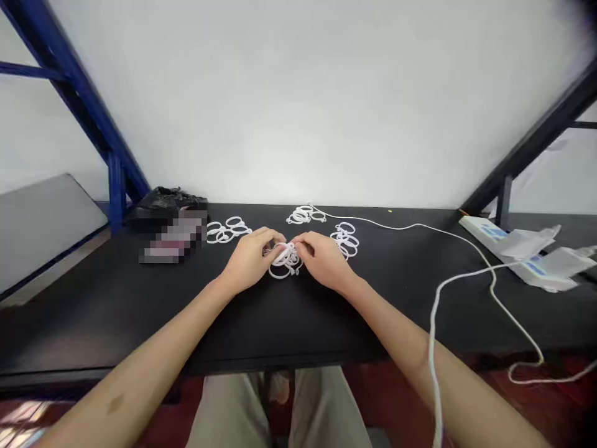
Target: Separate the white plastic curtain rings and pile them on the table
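Both hands meet over a pile of white curtain rings (pixel 280 271) with small eyelets, in the middle of the black table. My left hand (pixel 252 258) is closed, thumb and fingers pinching a ring at the pile's left side. From the right, my right hand (pixel 324 258) pinches a ring at the top of the pile between thumb and forefinger. The fingers partly cover the rings. Left of my left hand lies a loose cluster of rings (pixel 226 231). Another cluster (pixel 345 238) lies just beyond my right hand, and a third group (pixel 301 215) sits at the back.
A white cord (pixel 420 225) runs across the table's right side, with a loop passing over my right forearm. A white power strip (pixel 527 261) with plastic wrapping lies at the right. At the back left are a black box (pixel 163 199) and a blurred-out object (pixel 177 239).
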The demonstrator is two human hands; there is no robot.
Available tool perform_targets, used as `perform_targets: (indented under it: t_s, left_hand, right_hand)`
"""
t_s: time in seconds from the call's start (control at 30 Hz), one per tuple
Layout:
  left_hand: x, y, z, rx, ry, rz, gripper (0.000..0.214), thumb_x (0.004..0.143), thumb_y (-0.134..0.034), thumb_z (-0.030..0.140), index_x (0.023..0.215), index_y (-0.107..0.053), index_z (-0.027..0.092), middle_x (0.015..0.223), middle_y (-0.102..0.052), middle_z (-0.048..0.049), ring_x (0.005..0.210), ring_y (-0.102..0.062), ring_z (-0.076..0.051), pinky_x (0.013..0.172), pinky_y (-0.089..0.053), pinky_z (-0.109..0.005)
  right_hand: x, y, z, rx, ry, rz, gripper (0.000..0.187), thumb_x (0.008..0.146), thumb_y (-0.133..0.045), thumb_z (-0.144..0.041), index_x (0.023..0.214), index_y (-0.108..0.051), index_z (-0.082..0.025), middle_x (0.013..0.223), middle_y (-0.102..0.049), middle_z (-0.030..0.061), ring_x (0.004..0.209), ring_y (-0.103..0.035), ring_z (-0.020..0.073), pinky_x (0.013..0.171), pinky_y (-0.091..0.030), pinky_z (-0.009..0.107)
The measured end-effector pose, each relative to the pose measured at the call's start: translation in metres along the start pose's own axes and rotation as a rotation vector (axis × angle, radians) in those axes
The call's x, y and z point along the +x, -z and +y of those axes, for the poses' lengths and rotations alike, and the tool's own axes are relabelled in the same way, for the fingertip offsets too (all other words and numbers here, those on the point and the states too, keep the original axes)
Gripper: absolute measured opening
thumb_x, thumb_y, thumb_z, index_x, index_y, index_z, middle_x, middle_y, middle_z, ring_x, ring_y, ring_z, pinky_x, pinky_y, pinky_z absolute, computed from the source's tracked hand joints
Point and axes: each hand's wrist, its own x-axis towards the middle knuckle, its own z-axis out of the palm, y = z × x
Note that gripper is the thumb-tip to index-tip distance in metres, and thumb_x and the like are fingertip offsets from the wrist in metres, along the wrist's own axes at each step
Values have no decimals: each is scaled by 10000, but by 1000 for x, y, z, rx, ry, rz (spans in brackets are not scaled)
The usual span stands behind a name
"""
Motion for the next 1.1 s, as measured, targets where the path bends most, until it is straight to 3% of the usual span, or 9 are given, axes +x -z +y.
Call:
perform_targets:
  t_s: [0.23,0.6,0.7,0.9,1.1]
  left_hand:
    - [-1,1,3,-3,58,40,176,901,-556,258,964,-711,207,897,-708,-16,677,-585,-139,678,-462,-278]
    - [0,-1,3,-18,137,52,130,895,-547,254,932,-666,217,852,-715,2,714,-609,-156,686,-455,-284]
    - [-1,2,6,4,89,82,174,928,-512,303,938,-663,218,907,-700,-13,776,-597,-170,715,-452,-299]
    - [-4,5,11,69,-192,34,230,868,-635,431,830,-647,205,892,-625,-34,863,-516,-199,793,-442,-343]
    - [-4,1,3,124,-184,-56,185,876,-631,400,835,-679,226,904,-622,-29,860,-505,-202,831,-445,-378]
  right_hand:
    - [-1,0,-5,-12,42,-67,255,956,-452,-253,977,-702,-205,838,-616,22,782,-560,138,729,-407,273]
    - [-3,-5,-2,7,0,-113,176,903,-568,-320,989,-678,-214,890,-595,10,709,-530,114,668,-412,254]
    - [-2,-5,-2,-11,-10,-85,130,900,-565,-281,940,-667,-212,880,-614,4,716,-538,114,675,-409,256]
    - [-3,-3,-3,-71,-61,-49,139,896,-563,-316,870,-644,-206,866,-645,6,745,-556,130,665,-398,268]
    - [-3,-3,-3,-159,-147,20,161,899,-543,-337,824,-628,-222,873,-660,1,776,-585,141,650,-386,270]
